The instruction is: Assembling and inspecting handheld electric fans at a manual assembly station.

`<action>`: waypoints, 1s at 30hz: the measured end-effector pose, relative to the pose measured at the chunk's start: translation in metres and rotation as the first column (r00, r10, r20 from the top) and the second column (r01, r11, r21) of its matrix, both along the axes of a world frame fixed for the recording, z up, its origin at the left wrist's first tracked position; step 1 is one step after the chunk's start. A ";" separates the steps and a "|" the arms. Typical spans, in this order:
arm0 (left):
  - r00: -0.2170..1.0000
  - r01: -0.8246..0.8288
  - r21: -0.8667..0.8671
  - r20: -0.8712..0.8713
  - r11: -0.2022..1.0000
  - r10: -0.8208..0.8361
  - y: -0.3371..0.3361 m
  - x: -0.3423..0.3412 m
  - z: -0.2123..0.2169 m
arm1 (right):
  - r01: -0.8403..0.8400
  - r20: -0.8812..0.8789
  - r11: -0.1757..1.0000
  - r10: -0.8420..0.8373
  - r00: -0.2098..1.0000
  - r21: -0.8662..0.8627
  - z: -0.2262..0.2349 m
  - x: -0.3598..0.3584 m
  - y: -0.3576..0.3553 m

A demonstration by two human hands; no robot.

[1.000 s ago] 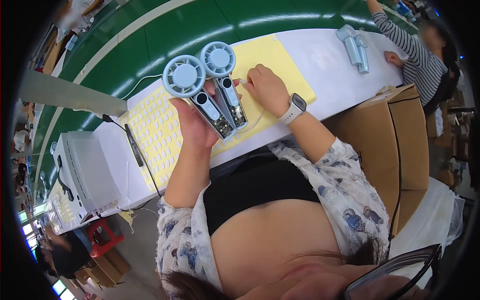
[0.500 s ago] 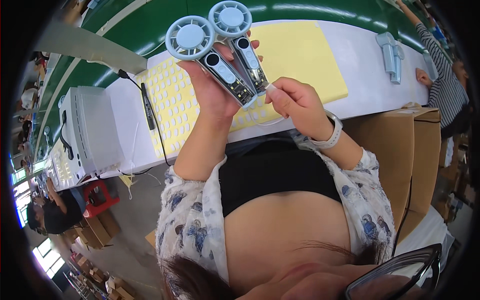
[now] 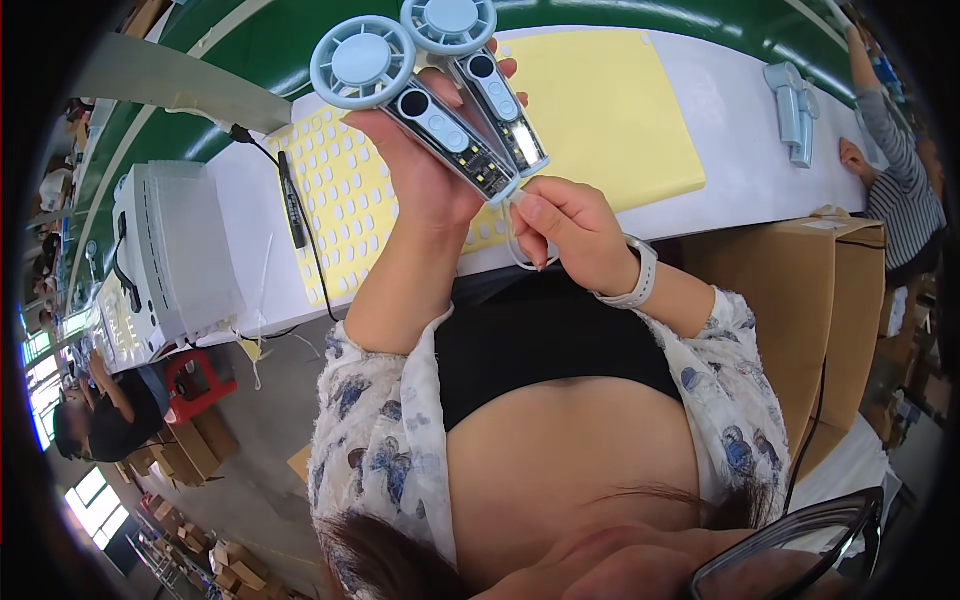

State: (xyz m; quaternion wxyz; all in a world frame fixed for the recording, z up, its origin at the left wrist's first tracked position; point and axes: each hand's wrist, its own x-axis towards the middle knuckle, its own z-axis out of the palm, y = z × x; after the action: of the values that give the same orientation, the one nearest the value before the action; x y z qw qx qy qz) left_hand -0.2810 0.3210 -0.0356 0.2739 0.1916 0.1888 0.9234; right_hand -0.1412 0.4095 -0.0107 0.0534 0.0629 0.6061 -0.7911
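Head view. Two light-blue handheld fans are held side by side above the work table (image 3: 740, 130), round heads away from the wearer, handles slanting down to the right. The left fan (image 3: 362, 60) sits nearer the wearer; the right fan (image 3: 450, 22) sits just beyond it, its head cut by the upper picture edge. Each handle carries a black round spot, a light-blue button panel and a clear window over a circuit board.

The left hand (image 3: 430, 165) supports both fans from beneath. Its thumb lies on the near side; its fingers are curled around the handles, some tips showing between and beyond them.

The right hand (image 3: 580, 225) is at the lower end of the left fan's handle. Thumb and forefinger pinch the end of a white cable (image 3: 511, 240); the other fingers are curled in. Whether the cable end is seated in the handle cannot be told.

A yellow sheet (image 3: 610, 120) lies behind the hands. White oval pieces (image 3: 345, 195) stand in rows to the left, beside a black pen-shaped tool (image 3: 292, 200). Two more light-blue fans (image 3: 790, 115) rest together on the table at right, near a co-worker's hand (image 3: 857, 160).
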 end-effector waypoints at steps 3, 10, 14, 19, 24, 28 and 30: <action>0.996 -0.049 -0.023 -0.071 0.999 0.047 0.001 0.002 0.001 | -0.006 0.009 1.000 0.006 1.000 -0.015 -0.001 0.002 0.001; 0.991 -0.046 0.004 -0.125 0.999 0.046 -0.001 -0.001 0.003 | -0.054 -0.038 0.999 0.054 0.998 0.003 0.002 -0.002 0.003; 0.992 -0.073 0.002 -0.105 0.997 0.072 -0.001 -0.001 0.004 | 0.012 -0.185 0.993 0.010 0.983 0.118 0.001 -0.007 0.002; 0.978 -0.017 0.140 0.207 0.990 -0.012 -0.003 -0.002 0.012 | 0.095 -0.531 0.952 0.078 0.843 0.291 -0.006 -0.011 0.006; 0.984 0.028 0.129 0.173 0.991 -0.050 -0.006 -0.002 0.013 | 0.112 -0.366 0.957 -0.007 0.931 0.268 0.002 -0.007 0.011; 0.995 0.064 0.163 0.070 0.985 -0.076 -0.004 -0.004 0.003 | 0.136 -0.280 0.972 -0.078 0.957 0.193 0.003 -0.005 0.007; 0.996 0.066 0.179 0.046 0.982 -0.075 -0.002 -0.005 0.003 | 0.153 -0.283 0.973 -0.099 0.954 0.173 0.003 -0.006 0.007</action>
State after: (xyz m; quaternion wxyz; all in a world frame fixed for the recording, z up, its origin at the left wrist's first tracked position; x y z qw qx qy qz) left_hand -0.2862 0.3186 -0.0323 0.2932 0.1974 0.0916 0.9310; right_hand -0.1469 0.4162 -0.0079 -0.0876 -0.0032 0.6762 -0.7314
